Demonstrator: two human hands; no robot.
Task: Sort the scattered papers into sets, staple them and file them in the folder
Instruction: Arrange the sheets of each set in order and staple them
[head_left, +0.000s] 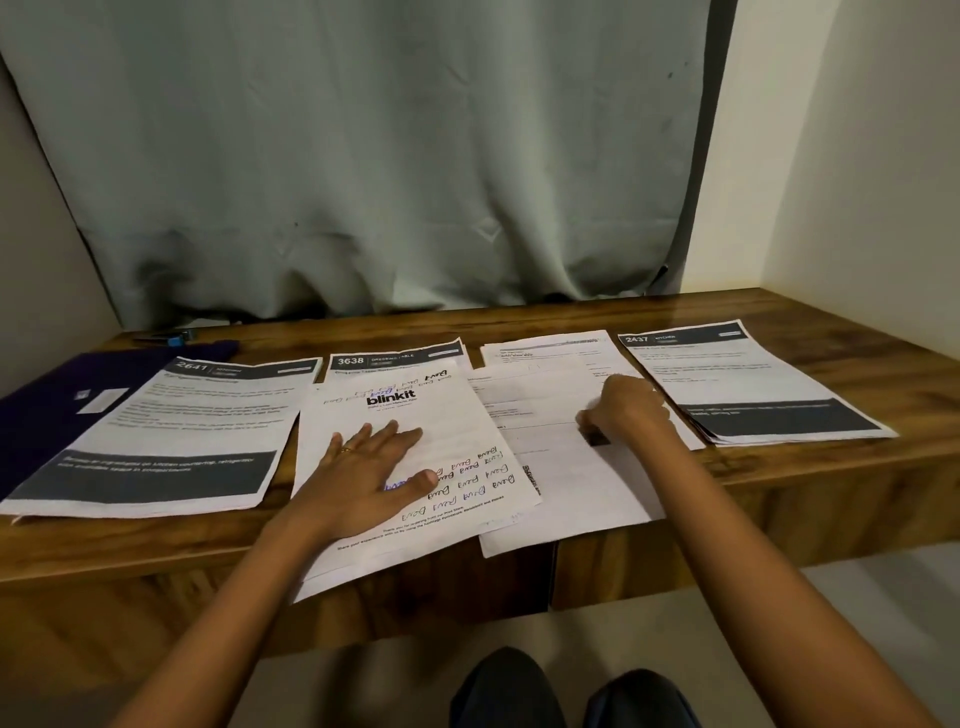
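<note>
Desk (810, 483): wood, dark streaky grain, varnished; gloss shows at the far right corner. Sheet (447, 431) under my left hand (363, 478): plain paper, matt, smooth, with black print and pen ink. Neighbouring printouts (171, 415): same matt paper, dark printed bands. Folder (47, 415): dark purple, matt, material unclear. Curtain (363, 156): grey-green cloth, creased. Ring (347, 450) on my finger: yellow metal, shiny. Wall (857, 156): painted, matt.

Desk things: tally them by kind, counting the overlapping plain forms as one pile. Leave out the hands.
Dark-banded numbered white sheets: 3 (2641, 3638, 2437)
White blinkit-headed sheet: 1
Pile of plain white forms: 1
Dark purple folder: 1
Small blue-and-black object at the back: 1
Total: 7
</note>
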